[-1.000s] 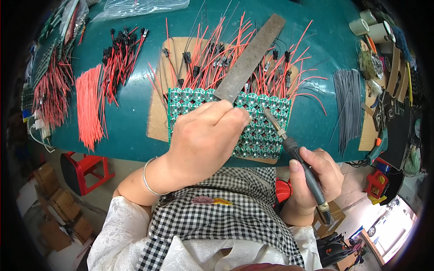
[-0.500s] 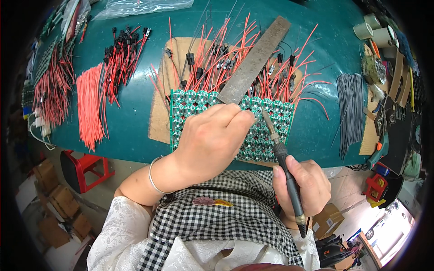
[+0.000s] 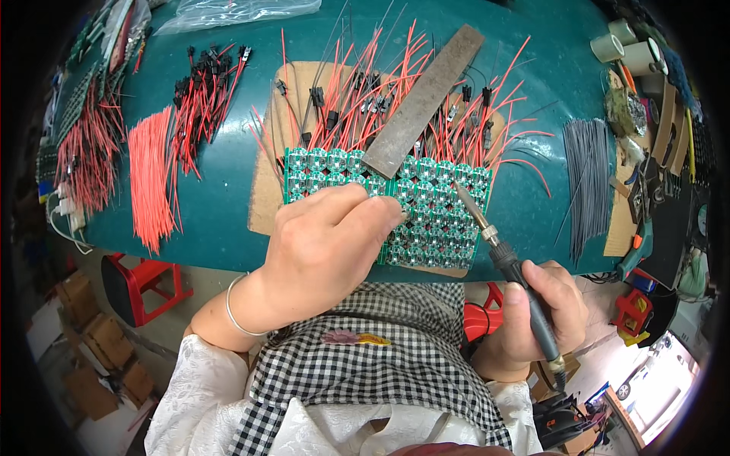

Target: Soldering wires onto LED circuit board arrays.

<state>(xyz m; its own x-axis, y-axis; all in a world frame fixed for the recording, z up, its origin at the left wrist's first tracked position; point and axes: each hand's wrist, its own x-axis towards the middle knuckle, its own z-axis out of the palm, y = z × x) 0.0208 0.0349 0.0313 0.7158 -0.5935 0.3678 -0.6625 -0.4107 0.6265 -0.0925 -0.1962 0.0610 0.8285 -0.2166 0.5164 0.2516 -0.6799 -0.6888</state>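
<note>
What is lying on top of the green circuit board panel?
A flat metal bar lies across its top edge, the left hand presses on it, and the soldering iron tip touches it. Parts beneath the hand are hidden.

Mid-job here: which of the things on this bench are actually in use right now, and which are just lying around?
In use:
left hand, pressing on the green circuit panel
right hand, gripping the soldering iron
red wires at the panel's far edge
metal bar lying across them

Lying about:
red wire bundle
grey wire bundle
tape rolls
plastic bag
</note>
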